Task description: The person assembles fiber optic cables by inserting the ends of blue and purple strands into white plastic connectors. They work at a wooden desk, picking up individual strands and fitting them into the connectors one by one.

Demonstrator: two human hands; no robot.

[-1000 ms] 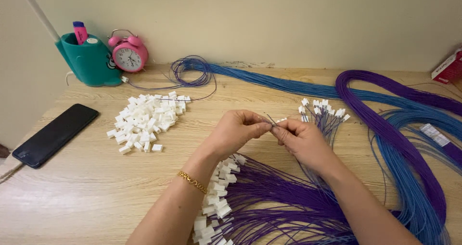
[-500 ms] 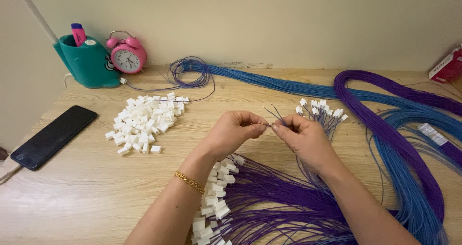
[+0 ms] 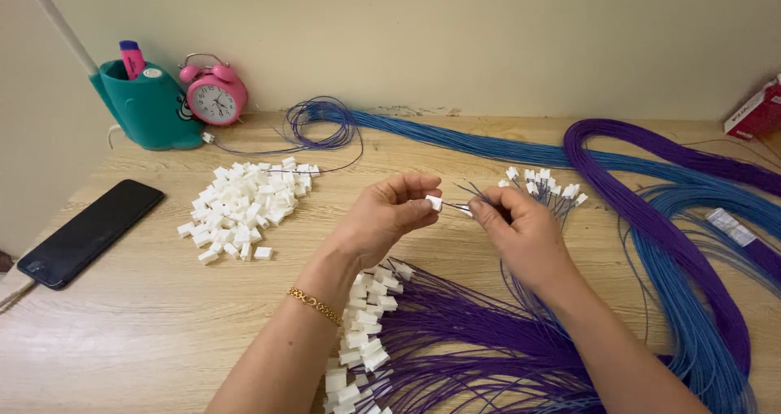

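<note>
Over the middle of the wooden table (image 3: 122,333), my left hand (image 3: 386,215) pinches a small white plastic connector (image 3: 435,202) between thumb and fingers. My right hand (image 3: 521,231) faces it and holds thin purple wires (image 3: 457,208) whose ends meet the connector. More wires run from under my right hand down toward a fan of purple wires with white connectors (image 3: 362,341) lying below my wrists. A gold bracelet (image 3: 313,304) sits on my left wrist.
A pile of loose white connectors (image 3: 240,207) lies at left. A black phone (image 3: 89,231) rests near the left edge. A teal holder (image 3: 146,105) and pink alarm clock (image 3: 213,97) stand at the back. Blue wire bundles (image 3: 488,145) and purple wire bundles (image 3: 651,219) loop right; a red box (image 3: 757,109) is at far right.
My hands stay together over the table's middle. The fingertips have shifted slightly, and the white connector now shows between my left fingers at the wire ends.
</note>
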